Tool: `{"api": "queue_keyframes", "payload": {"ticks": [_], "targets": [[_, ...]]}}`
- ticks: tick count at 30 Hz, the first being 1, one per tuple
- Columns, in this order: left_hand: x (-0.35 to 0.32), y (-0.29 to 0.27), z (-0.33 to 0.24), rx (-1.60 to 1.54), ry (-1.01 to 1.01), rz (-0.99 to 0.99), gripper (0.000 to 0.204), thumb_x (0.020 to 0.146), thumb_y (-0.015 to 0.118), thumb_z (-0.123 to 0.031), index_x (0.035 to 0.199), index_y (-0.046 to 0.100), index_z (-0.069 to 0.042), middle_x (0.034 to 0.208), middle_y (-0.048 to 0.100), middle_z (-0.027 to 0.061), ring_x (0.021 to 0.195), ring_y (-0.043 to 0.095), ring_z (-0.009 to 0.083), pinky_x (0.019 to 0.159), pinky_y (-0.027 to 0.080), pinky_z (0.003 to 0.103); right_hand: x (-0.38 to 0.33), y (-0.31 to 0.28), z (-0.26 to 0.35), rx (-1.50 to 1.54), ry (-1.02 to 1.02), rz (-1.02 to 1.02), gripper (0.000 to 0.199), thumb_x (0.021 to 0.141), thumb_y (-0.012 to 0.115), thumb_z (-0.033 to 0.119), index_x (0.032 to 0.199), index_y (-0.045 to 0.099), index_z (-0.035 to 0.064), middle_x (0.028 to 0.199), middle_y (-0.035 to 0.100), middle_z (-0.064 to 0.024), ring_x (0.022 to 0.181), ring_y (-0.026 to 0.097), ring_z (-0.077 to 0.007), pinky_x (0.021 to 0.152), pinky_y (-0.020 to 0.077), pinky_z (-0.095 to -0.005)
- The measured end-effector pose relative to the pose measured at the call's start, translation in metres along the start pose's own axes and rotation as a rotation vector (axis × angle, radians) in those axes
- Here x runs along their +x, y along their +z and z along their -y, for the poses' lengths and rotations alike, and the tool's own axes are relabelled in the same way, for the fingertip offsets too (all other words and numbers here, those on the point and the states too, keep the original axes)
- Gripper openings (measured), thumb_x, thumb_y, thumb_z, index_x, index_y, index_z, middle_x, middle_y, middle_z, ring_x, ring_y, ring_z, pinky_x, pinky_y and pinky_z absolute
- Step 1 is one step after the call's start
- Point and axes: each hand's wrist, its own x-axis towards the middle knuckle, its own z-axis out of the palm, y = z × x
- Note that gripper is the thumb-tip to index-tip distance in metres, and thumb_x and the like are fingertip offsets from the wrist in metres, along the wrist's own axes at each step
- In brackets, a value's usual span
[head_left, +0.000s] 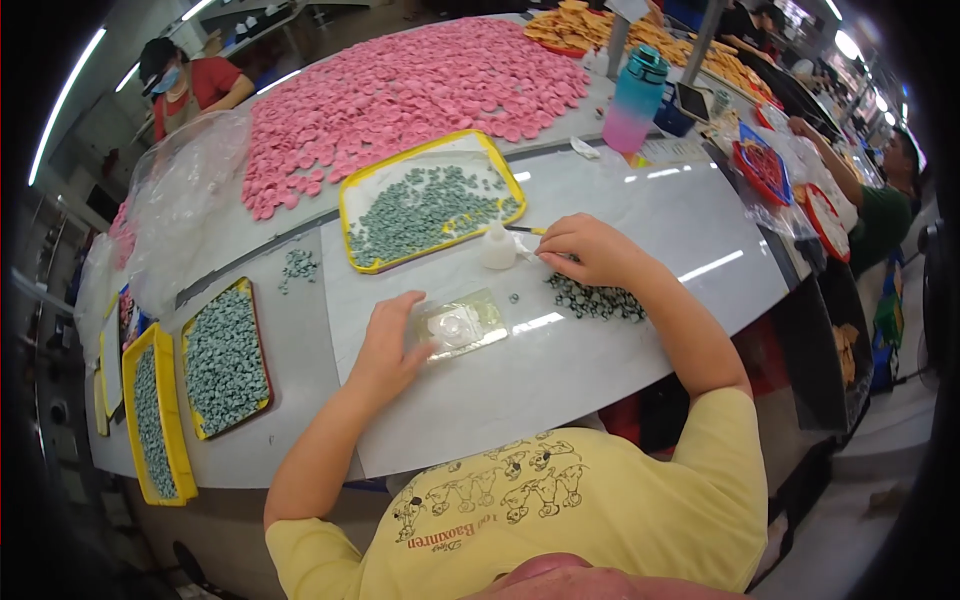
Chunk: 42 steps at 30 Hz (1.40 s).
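My left hand (pixel 388 345) rests on the table with thumb and fingers apart, at the left edge of a flat, clear yellowish plate (pixel 482 318). A whitish round patch shows in the middle of that plate. My right hand (pixel 592 252) is closed in a pinch beside a small white squeeze bottle (pixel 497 250); what its fingertips hold, if anything, is too small to make out. A thin black and yellow stick (pixel 524 229) reaches toward its knuckles. Below my right hand lies a heap of small dark green shiny pieces (pixel 598 302). A single piece (pixel 514 298) sits apart near the plate.
Ahead is a yellow-rimmed tray (pixel 352 240) of grey-green pieces; two more, a tray (pixel 268 375) and a basket (pixel 186 470), stand left. Pink discs (pixel 410 85) cover the far table. A blue-pink water bottle (pixel 634 105) stands far right. Co-workers sit left and right.
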Motion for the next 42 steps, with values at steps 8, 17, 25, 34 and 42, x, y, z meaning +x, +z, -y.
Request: {"api": "queue_keyframes", "payload": {"ticks": [8,17,25,34,42], "targets": [[0.094,-0.026,0.071,0.323,0.021,-0.325,0.065,0.086,0.062,-0.035,0.134,0.035,0.0,0.135,0.034,0.0308,0.128,0.029,0.046,0.105,0.028,0.048,-0.004,-0.008,0.014,0.002,-0.106,-0.316,0.008,0.08,0.064,0.007,0.087,0.068,0.0057,0.089,0.066,-0.0076,0.088,0.059,-0.0256,0.079,0.0461,-0.035],[0.179,0.017,0.038,0.503,-0.282,-0.086,0.082,0.081,0.057,-0.057,0.139,0.031,-0.005,0.139,0.027,0.0323,0.131,0.022,0.0475,0.108,0.02,0.051,-0.01,-0.013,-0.004,0.085,-0.024,-0.376,0.01,0.082,0.062,0.007,0.087,0.068,0.0018,0.084,0.067,-0.0097,0.076,0.061,-0.0247,0.068,0.049,-0.0327],[0.199,0.018,0.06,0.489,-0.042,-0.213,0.053,0.08,0.061,-0.049,0.121,0.056,-0.015,0.126,0.044,0.0216,0.12,0.037,0.0382,0.101,0.03,0.048,0.008,-0.006,0.003,0.103,-0.04,-0.322,0.009,0.082,0.061,0.005,0.087,0.068,0.0014,0.083,0.066,-0.0103,0.076,0.062,-0.0235,0.067,0.0488,-0.0316],[0.19,0.014,0.068,0.607,0.064,-0.29,0.02,0.085,0.058,-0.033,0.091,0.062,-0.014,0.086,0.057,0.0142,0.073,0.06,0.032,0.059,0.05,0.043,0.01,-0.002,0.012,0.099,-0.039,-0.339,0.008,0.081,0.062,0.004,0.085,0.068,0.0009,0.082,0.066,-0.0108,0.072,0.062,-0.024,0.065,0.0492,-0.0311],[0.196,-0.006,0.063,0.577,0.095,-0.304,0.024,0.087,0.055,-0.032,0.079,0.063,-0.011,0.074,0.058,0.0119,0.068,0.062,0.03,0.058,0.05,0.043,0.0,-0.003,0.026,0.096,-0.019,-0.319,0.009,0.082,0.061,0.006,0.084,0.067,0.0006,0.082,0.067,-0.0112,0.074,0.063,-0.0239,0.066,0.0499,-0.0308]]}}
